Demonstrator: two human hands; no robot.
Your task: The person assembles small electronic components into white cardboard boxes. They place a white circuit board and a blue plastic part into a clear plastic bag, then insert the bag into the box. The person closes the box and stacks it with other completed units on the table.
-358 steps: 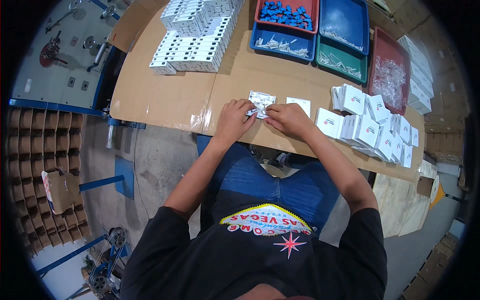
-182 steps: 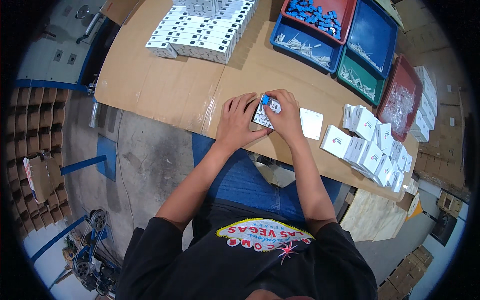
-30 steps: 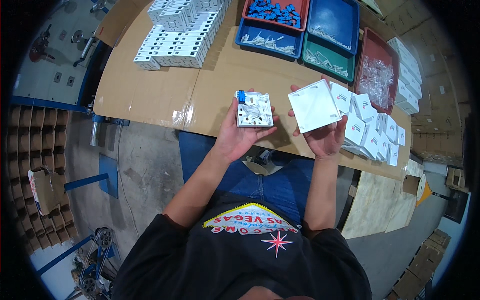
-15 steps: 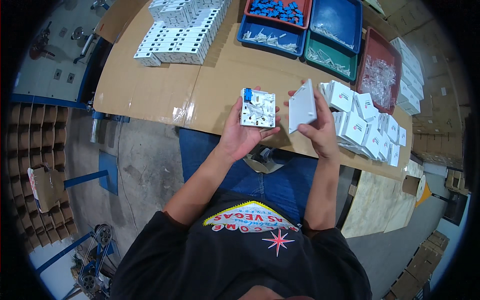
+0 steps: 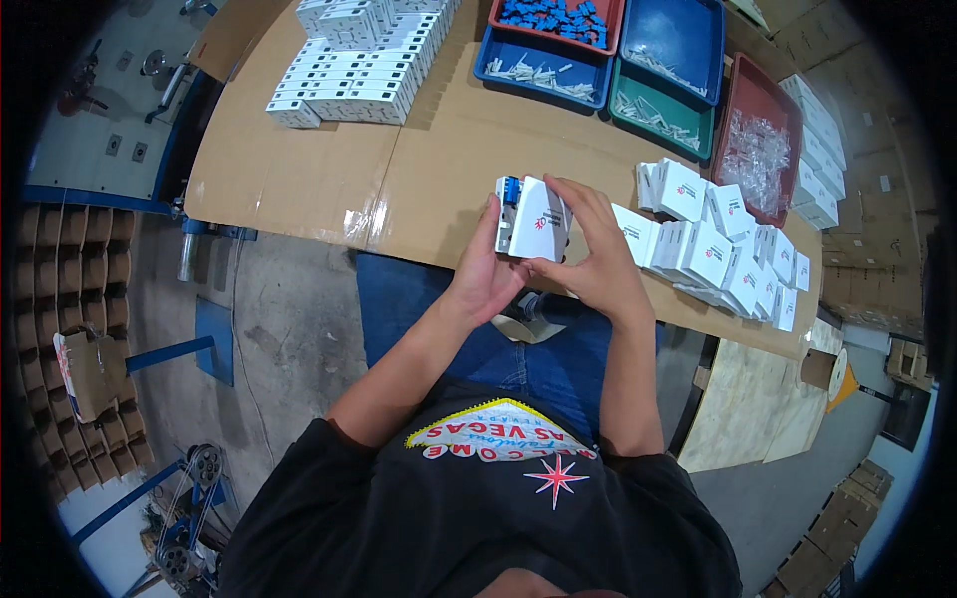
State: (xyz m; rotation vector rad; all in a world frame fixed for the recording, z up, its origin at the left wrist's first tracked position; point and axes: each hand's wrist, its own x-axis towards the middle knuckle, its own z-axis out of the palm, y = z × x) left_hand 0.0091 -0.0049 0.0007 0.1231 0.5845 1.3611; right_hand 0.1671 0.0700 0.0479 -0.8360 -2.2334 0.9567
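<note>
My left hand (image 5: 473, 281) holds a shallow white box base (image 5: 504, 235) from below and along its left side, above the near edge of the table. A blue connector (image 5: 511, 189) shows at the upper left of the base. Over most of the base lies a white square cover (image 5: 539, 227), printed side up. My right hand (image 5: 604, 267) grips this cover, fingers at its far edge and thumb at its near edge. A strip of the base stays uncovered on the left. The small parts inside are hidden, and whether the cover is seated cannot be seen.
White covers (image 5: 706, 255) lie in a pile to the right. Trays stand at the back: red (image 5: 617, 30) with blue connectors, two blue (image 5: 666, 38) and one green (image 5: 680, 100) with small white pieces, dark red (image 5: 744, 82) with clear bags. Stacked white boxes (image 5: 344, 85) stand far left.
My right hand has moved left and turned the cover from upright to lying over the base. The base has shifted slightly right and tilted in my left hand.
</note>
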